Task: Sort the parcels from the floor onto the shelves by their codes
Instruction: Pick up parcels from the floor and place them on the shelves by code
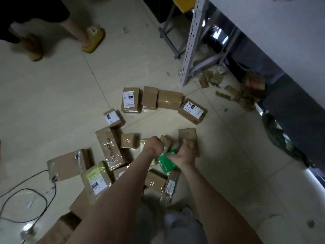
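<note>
Now arms [123, 191] reach down — L hand [154, 145] grips brown parcel [166, 143], R hand [187, 154] green packet [166, 164].

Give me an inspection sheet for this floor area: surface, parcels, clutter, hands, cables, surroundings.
Surface: pale tiled floor.
Job's things: brown parcels scattered, some labelled; one green packet.
Clutter: cardboard scraps by the shelf post.
Hands: left hand fisted beside a small parcel, grip unclear; right hand pinches the green packet.
Cables: black cables on the floor, left.
Surroundings: another person's slippered feet.
</note>
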The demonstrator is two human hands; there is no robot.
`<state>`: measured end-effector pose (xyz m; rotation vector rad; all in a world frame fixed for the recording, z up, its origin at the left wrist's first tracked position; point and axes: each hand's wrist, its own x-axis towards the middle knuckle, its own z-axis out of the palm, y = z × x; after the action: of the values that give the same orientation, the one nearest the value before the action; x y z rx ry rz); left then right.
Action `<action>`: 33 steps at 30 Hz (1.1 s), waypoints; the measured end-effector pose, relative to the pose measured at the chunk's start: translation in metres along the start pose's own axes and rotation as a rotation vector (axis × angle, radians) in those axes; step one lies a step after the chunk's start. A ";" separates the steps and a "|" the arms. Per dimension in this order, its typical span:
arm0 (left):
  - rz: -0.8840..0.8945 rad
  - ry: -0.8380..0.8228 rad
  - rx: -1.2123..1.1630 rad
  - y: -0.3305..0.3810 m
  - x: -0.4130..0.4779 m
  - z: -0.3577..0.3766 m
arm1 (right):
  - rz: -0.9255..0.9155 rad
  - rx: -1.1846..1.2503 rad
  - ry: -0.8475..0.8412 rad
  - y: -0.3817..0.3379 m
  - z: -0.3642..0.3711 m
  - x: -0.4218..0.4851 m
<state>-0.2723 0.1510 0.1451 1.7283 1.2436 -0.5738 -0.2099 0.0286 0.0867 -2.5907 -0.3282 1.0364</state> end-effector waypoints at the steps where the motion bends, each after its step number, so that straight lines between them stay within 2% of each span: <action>1: 0.005 -0.001 0.003 -0.002 0.011 0.004 | -0.002 -0.021 -0.003 0.003 0.012 0.009; 4: 0.008 0.012 -0.007 -0.017 0.047 0.024 | 0.000 -0.111 -0.038 0.016 0.050 0.037; 13: -0.052 0.019 -0.256 -0.077 0.119 0.071 | 0.026 -0.382 -0.204 0.072 0.160 0.094; 18: -0.071 0.034 -0.259 -0.099 0.138 0.071 | -0.073 -0.470 -0.099 0.073 0.177 0.105; 21: -0.083 0.042 -0.252 -0.099 0.127 0.064 | -0.076 -0.435 -0.029 0.067 0.159 0.093; 24: -0.099 0.011 -0.270 -0.085 0.095 0.050 | 0.000 -0.254 0.054 0.064 0.118 0.061; 27: -0.121 0.053 -0.398 -0.054 0.045 0.030 | 0.005 -0.082 0.142 0.052 0.058 0.019; 30: -0.101 0.087 -0.476 -0.015 -0.015 0.009 | -0.087 0.151 0.283 0.030 -0.009 -0.035; 33: -0.082 0.002 -0.616 0.030 -0.087 -0.011 | -0.243 0.317 0.435 0.005 -0.075 -0.100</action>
<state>-0.2802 0.1150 0.2302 1.1650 1.3232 -0.1968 -0.2282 -0.0251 0.1985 -2.3326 -0.3253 0.3890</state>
